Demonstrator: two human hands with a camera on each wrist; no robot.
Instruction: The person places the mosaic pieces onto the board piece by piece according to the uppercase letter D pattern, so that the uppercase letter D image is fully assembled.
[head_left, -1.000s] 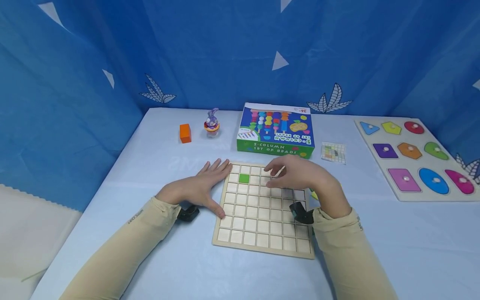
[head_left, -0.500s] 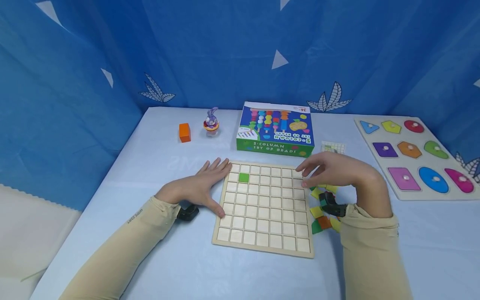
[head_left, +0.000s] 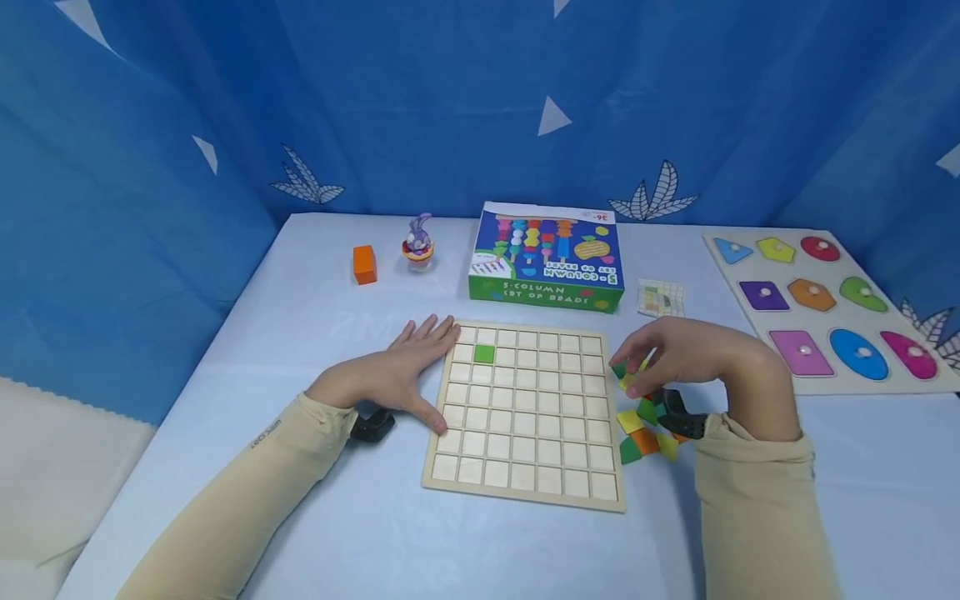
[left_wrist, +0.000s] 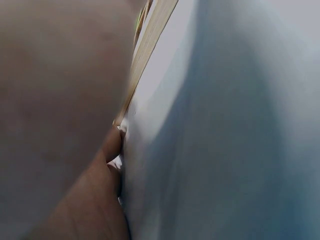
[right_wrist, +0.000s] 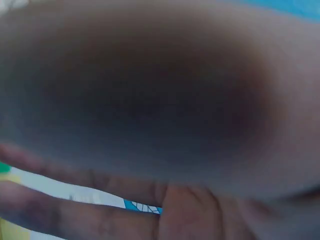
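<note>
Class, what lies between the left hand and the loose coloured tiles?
The wooden grid board, holding one green square, as the head view shows.

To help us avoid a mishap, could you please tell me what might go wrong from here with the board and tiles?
The coloured tiles lie crowded together, so the right hand might scatter some or its fingers could take two at once.
The left hand rests at the left edge of the board; an uneven push could perhaps slide it towards the tiles.
</note>
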